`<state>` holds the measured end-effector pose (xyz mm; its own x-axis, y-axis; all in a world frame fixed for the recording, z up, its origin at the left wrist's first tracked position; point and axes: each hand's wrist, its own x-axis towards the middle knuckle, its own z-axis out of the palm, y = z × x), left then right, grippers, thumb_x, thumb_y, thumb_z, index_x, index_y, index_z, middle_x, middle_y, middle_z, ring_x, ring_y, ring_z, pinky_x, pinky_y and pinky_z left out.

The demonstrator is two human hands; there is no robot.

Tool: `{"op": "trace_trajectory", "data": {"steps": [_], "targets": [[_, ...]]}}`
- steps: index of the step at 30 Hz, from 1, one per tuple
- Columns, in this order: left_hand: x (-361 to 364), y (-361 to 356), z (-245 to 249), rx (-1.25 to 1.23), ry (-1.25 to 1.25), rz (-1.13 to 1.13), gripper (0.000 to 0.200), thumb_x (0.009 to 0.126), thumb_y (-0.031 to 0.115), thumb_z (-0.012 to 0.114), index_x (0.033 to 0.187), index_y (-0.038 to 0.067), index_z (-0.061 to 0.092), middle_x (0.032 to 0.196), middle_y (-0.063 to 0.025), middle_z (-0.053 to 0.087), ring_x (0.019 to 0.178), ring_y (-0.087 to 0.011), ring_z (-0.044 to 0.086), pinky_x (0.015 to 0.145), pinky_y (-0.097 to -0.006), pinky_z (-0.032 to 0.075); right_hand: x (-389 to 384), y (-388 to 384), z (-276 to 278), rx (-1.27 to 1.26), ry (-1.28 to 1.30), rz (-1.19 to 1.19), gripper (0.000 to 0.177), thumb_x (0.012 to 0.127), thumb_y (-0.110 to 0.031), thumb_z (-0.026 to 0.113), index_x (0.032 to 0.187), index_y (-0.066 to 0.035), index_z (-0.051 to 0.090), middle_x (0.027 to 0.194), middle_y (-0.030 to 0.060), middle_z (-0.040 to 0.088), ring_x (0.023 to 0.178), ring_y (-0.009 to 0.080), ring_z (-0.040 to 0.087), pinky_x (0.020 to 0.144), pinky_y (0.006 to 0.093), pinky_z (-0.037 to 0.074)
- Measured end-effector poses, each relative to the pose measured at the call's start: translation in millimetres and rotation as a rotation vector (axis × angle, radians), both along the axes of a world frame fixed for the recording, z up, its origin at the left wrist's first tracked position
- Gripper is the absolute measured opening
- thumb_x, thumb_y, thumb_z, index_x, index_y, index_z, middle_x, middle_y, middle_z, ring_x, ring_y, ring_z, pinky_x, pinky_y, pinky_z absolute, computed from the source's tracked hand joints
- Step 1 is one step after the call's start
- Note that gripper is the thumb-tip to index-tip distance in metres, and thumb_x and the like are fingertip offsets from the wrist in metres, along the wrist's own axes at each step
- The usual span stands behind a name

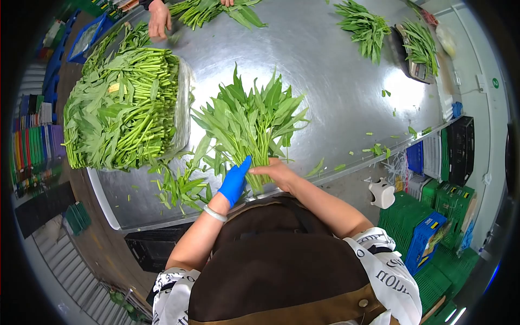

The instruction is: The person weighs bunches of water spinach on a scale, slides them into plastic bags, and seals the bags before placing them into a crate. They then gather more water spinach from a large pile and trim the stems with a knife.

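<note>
A bunch of water spinach [252,119] stands just above the table's near edge, leaves fanned away from me and stem ends toward my apron. My left hand [235,183], in a blue glove, is closed around the stems from the left. From the right, my bare right hand [275,172] grips the same stems, its thumb lying across them. Loose leafy stems [187,187] are scattered on the metal table beside my left hand. To the left rises a big stack of water spinach [122,111] with clear plastic along its right side.
Across the metal table [330,81], another person's hand [158,20] is near more greens [208,12]. A small bunch [365,30] lies at the far right, near a black crate [414,59] holding greens. Green crates [409,216] stand on the floor to my right.
</note>
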<state>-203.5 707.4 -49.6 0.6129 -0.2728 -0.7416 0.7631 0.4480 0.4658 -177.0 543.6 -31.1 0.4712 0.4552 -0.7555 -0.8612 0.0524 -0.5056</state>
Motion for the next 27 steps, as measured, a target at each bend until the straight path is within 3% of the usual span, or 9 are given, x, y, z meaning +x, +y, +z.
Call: {"op": "trace_trajectory", "data": {"steps": [3,6,8,10,13,16,17,20,27], "targets": [[0.8,4.1,8.1,0.057,-0.053,0.013,0.048,0.095,0.033,0.052,0.129,-0.001,0.048,0.119,-0.0106,0.058,0.105,-0.0183,0.057,0.093,-0.0323,0.045,0.1,1.1,3.1,-0.057,-0.211,-0.159,0.031,0.08,-0.011,0.069,0.108,-0.002,0.059,0.092,0.0062,0.065,0.08,0.0141,0.06,0.066,0.0281,0.048],[1.4,5.3,11.3,0.002,-0.164,0.137,0.05,0.095,0.035,0.052,0.129,0.0,0.047,0.121,-0.0101,0.058,0.104,-0.019,0.057,0.094,-0.0321,0.045,5.7,-5.1,14.7,0.168,-0.139,-0.307,0.031,0.081,-0.006,0.064,0.11,0.002,0.057,0.095,0.0099,0.065,0.086,0.0176,0.062,0.071,0.0316,0.051],[4.3,6.1,12.4,-0.087,-0.185,0.15,0.049,0.095,0.036,0.051,0.129,0.0,0.047,0.12,-0.0097,0.058,0.103,-0.0188,0.058,0.093,-0.0317,0.045,5.1,-7.2,14.1,0.19,-0.085,-0.239,0.024,0.082,-0.005,0.064,0.103,0.001,0.057,0.091,0.0105,0.065,0.079,0.0182,0.061,0.067,0.0319,0.05],[3.5,2.7,13.1,0.044,-0.132,0.042,0.048,0.098,0.037,0.044,0.125,-0.002,0.052,0.121,-0.0116,0.059,0.111,-0.0184,0.055,0.095,-0.0303,0.042,1.7,-8.1,7.8,0.22,-0.028,-0.148,0.021,0.081,-0.006,0.065,0.099,0.0,0.057,0.087,0.0097,0.064,0.074,0.0173,0.06,0.064,0.0308,0.048],[3.6,0.4,13.3,0.239,-0.082,-0.167,0.046,0.099,0.034,0.042,0.125,-0.002,0.053,0.124,-0.0131,0.057,0.114,-0.0185,0.054,0.099,-0.0312,0.04,-1.3,0.4,1.1,0.182,-0.16,-0.071,0.018,0.081,-0.007,0.067,0.093,-0.002,0.057,0.081,0.007,0.061,0.068,0.0158,0.057,0.059,0.0292,0.045],[6.2,-7.8,30.3,0.216,-0.383,-0.04,0.045,0.1,0.032,0.041,0.127,-0.002,0.051,0.124,-0.0129,0.057,0.114,-0.0187,0.054,0.1,-0.0317,0.039,1.8,4.1,15.4,0.001,-0.255,-0.372,0.017,0.08,-0.007,0.069,0.091,-0.002,0.057,0.075,0.0045,0.059,0.065,0.0151,0.057,0.058,0.0288,0.044],[8.1,-5.9,32.6,0.169,-0.379,-0.015,0.043,0.1,0.028,0.041,0.129,-0.002,0.05,0.126,-0.0125,0.055,0.116,-0.019,0.052,0.102,-0.0322,0.038,6.2,2.9,20.4,-0.021,-0.332,-0.464,0.015,0.08,-0.006,0.068,0.09,-0.002,0.059,0.075,0.0042,0.06,0.064,0.0144,0.057,0.059,0.0282,0.045],[10.8,-3.9,41.7,0.178,-0.433,-0.009,0.042,0.1,0.026,0.042,0.129,-0.003,0.049,0.127,-0.0118,0.055,0.117,-0.0197,0.052,0.103,-0.0329,0.037,21.3,-0.3,33.7,0.003,-0.421,-0.503,0.015,0.08,-0.007,0.069,0.092,-0.001,0.061,0.076,0.0051,0.062,0.065,0.0136,0.058,0.061,0.0277,0.047],[7.6,-10.1,43.4,0.476,-0.599,-0.204,0.037,0.097,0.019,0.048,0.128,0.0,0.052,0.121,-0.0084,0.059,0.11,-0.0152,0.054,0.096,-0.0295,0.04,39.5,11.9,50.4,-0.124,-0.487,-0.362,0.02,0.075,-0.006,0.074,0.091,-0.002,0.061,0.084,0.0054,0.064,0.072,0.013,0.059,0.065,0.0276,0.048]]}}
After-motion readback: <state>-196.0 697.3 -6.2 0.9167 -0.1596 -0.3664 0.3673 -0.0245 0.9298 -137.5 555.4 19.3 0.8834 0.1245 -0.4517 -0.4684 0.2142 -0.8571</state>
